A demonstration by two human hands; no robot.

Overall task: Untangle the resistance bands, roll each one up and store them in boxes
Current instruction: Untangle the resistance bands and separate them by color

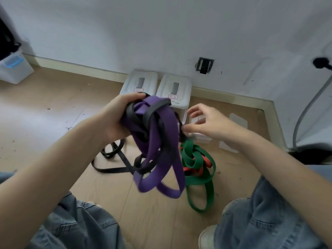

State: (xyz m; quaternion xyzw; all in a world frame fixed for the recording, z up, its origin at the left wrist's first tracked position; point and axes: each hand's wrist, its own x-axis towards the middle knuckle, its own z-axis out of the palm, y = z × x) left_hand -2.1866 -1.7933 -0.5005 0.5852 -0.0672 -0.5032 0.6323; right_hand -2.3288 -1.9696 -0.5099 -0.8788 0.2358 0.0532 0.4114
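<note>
Over the wooden floor (45,108), left hand (116,119) clenching the purple band (161,141) aloft — letting loops hang free — right hand (206,121) released, reaching to tease the knot.

head view, looking down, close over floor (53,108)

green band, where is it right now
In the head view the green band lies on the floor right of centre, tangled with a red band, just beside the hanging purple band.

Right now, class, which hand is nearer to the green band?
Right. The right hand hovers just above the green band; the left hand grips the purple band farther away.
</note>
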